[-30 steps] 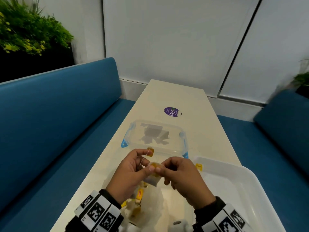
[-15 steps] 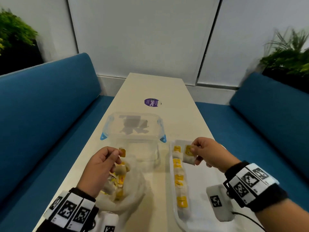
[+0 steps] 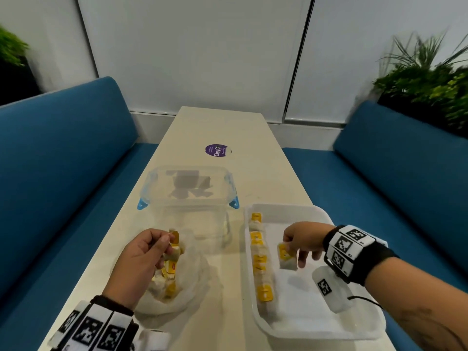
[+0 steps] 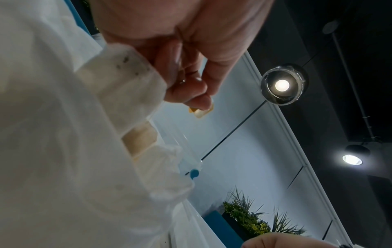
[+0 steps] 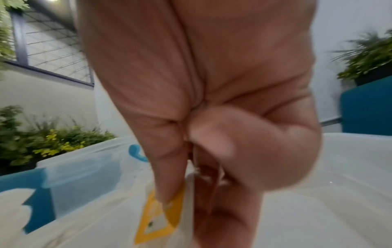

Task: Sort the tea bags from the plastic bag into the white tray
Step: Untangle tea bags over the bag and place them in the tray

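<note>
A white tray (image 3: 316,333) lies at the right of the table, with a column of several yellow-tagged tea bags (image 3: 258,259) along its left side. My right hand (image 3: 296,245) hangs over the tray and pinches a tea bag (image 3: 286,257) with its yellow tag (image 5: 161,216), just right of that column. At the left, a crumpled plastic bag (image 3: 192,282) holds more tea bags (image 3: 168,274). My left hand (image 3: 162,243) sits over the bag and pinches a yellow tea bag tag (image 3: 175,237), seen as the tag (image 4: 201,110) in the left wrist view.
A clear lidded container with blue clips (image 3: 187,188) stands just beyond the bag and tray. A purple sticker (image 3: 217,150) lies farther up the narrow table. Blue benches flank both sides, with plants behind them.
The hands, joined on one tea bag a second ago, have split. The right hand carried the tea bag over the tray and lowered it beside the column; the left stayed at the bag.
</note>
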`<state>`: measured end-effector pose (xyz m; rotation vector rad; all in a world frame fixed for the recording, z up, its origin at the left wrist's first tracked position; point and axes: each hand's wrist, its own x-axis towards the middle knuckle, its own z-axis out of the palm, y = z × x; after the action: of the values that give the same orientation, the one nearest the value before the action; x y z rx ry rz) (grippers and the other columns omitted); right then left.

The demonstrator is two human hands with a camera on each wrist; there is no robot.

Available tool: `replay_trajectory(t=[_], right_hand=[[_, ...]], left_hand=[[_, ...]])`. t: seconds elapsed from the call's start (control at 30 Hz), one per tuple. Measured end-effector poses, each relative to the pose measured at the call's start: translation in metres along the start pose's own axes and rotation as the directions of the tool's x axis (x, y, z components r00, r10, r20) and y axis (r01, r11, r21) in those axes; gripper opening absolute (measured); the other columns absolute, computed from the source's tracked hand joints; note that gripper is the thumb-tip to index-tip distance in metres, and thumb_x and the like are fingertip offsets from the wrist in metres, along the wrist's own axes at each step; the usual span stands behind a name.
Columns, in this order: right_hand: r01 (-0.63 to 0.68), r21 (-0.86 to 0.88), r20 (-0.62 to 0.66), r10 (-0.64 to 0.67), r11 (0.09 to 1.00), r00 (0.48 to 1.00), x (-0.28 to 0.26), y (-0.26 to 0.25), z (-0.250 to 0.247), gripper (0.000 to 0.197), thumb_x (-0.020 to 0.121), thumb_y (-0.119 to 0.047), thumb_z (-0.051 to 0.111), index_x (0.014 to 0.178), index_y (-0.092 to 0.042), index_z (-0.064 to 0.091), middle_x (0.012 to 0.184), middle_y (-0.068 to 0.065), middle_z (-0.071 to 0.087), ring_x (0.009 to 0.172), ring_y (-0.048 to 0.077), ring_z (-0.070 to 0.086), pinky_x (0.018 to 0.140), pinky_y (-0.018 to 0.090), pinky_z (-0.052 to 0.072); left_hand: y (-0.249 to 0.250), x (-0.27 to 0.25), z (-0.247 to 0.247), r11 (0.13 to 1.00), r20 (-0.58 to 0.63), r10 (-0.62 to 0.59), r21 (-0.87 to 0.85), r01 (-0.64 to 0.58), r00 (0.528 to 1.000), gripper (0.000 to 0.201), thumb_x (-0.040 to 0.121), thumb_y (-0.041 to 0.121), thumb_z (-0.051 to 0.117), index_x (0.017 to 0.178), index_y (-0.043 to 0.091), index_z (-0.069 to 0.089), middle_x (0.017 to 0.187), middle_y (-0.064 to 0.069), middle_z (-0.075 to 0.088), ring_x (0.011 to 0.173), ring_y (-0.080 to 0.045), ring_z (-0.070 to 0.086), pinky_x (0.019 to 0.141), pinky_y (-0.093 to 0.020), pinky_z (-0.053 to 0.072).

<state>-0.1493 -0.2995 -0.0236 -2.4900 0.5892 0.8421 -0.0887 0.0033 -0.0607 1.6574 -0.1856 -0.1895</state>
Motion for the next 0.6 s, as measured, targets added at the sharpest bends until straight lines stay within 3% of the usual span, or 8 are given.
replay_trajectory(t=[0.1, 0.23, 0.33, 0.4, 0.47, 0.57, 0.6], right_hand=[[0.013, 0.061, 0.086, -0.018, 0.998, 0.996, 0.004, 0.002, 0.002, 0.008, 0.089, -0.014, 0.052, 0.089, -0.020, 0.057, 0.088, 0.006, 0.072, 0.072, 0.017, 0.066, 0.050, 0.021, 0.042], [0.059, 0.062, 0.353, -0.077, 0.996, 0.933, 0.003, -0.003, 0.032, 0.001, 0.085, -0.020, 0.057, 0.086, -0.020, 0.056, 0.096, 0.015, 0.071, 0.080, 0.028, 0.062, 0.056, 0.030, 0.043], [0.060, 0.044, 0.459, -0.074, 0.997, 0.885, 0.002, -0.010, 0.050, 0.009, 0.090, -0.009, 0.053, 0.085, -0.016, 0.052, 0.086, 0.012, 0.067, 0.071, 0.022, 0.066, 0.051, 0.023, 0.049], [0.060, 0.009, 0.488, -0.057, 0.998, 0.871, 0.004, -0.012, 0.058, 0.013, 0.091, -0.004, 0.052, 0.085, -0.015, 0.049, 0.082, 0.010, 0.065, 0.066, 0.018, 0.066, 0.050, 0.021, 0.050], [0.064, -0.032, 0.474, -0.042, 0.997, 0.880, 0.008, -0.014, 0.061, 0.013, 0.091, -0.003, 0.051, 0.085, -0.014, 0.046, 0.081, 0.011, 0.066, 0.066, 0.022, 0.066, 0.050, 0.021, 0.051], [0.063, -0.066, 0.433, -0.028, 0.996, 0.901, 0.011, -0.018, 0.061, 0.002, 0.091, -0.007, 0.050, 0.092, -0.007, 0.051, 0.092, 0.016, 0.070, 0.089, 0.035, 0.069, 0.055, 0.024, 0.053], [0.047, -0.059, 0.427, -0.018, 0.997, 0.904, 0.012, -0.019, 0.061, 0.007, 0.091, -0.007, 0.050, 0.096, -0.005, 0.054, 0.096, 0.018, 0.070, 0.095, 0.036, 0.068, 0.060, 0.026, 0.055]], left_hand=[[-0.001, 0.002, -0.001, 1.000, 0.004, -0.016, 0.003, 0.016, 1.000, 0.019, 0.095, 0.007, 0.046, 0.087, 0.007, 0.062, 0.061, 0.002, 0.058, 0.052, -0.012, 0.039, 0.041, -0.010, 0.036], [-0.004, 0.005, -0.006, 0.999, 0.006, -0.026, 0.019, 0.026, 1.000, 0.019, 0.095, 0.009, 0.047, 0.086, 0.009, 0.063, 0.057, 0.006, 0.062, 0.052, -0.012, 0.041, 0.042, -0.011, 0.038], [-0.003, 0.006, -0.006, 0.999, 0.010, -0.032, 0.012, 0.032, 0.999, 0.018, 0.095, 0.010, 0.047, 0.087, 0.010, 0.063, 0.057, 0.007, 0.062, 0.053, -0.013, 0.041, 0.044, -0.013, 0.040], [-0.001, 0.005, -0.003, 0.999, 0.024, -0.034, 0.011, 0.034, 0.999, 0.018, 0.095, 0.010, 0.046, 0.088, 0.010, 0.063, 0.057, 0.007, 0.063, 0.051, -0.010, 0.045, 0.050, -0.020, 0.039], [0.001, 0.005, 0.000, 0.999, 0.032, -0.042, 0.004, 0.041, 0.999, 0.018, 0.094, 0.009, 0.046, 0.087, 0.010, 0.062, 0.056, 0.007, 0.063, 0.049, -0.008, 0.045, 0.053, -0.023, 0.038], [0.002, 0.005, 0.001, 0.998, 0.035, -0.064, 0.002, 0.064, 0.997, 0.018, 0.095, 0.010, 0.047, 0.088, 0.011, 0.064, 0.057, 0.007, 0.061, 0.053, -0.012, 0.041, 0.055, -0.026, 0.037], [0.003, 0.005, 0.002, 0.997, 0.038, -0.071, -0.001, 0.071, 0.997, 0.018, 0.095, 0.010, 0.047, 0.088, 0.011, 0.064, 0.058, 0.006, 0.061, 0.052, -0.011, 0.041, 0.055, -0.026, 0.037]])
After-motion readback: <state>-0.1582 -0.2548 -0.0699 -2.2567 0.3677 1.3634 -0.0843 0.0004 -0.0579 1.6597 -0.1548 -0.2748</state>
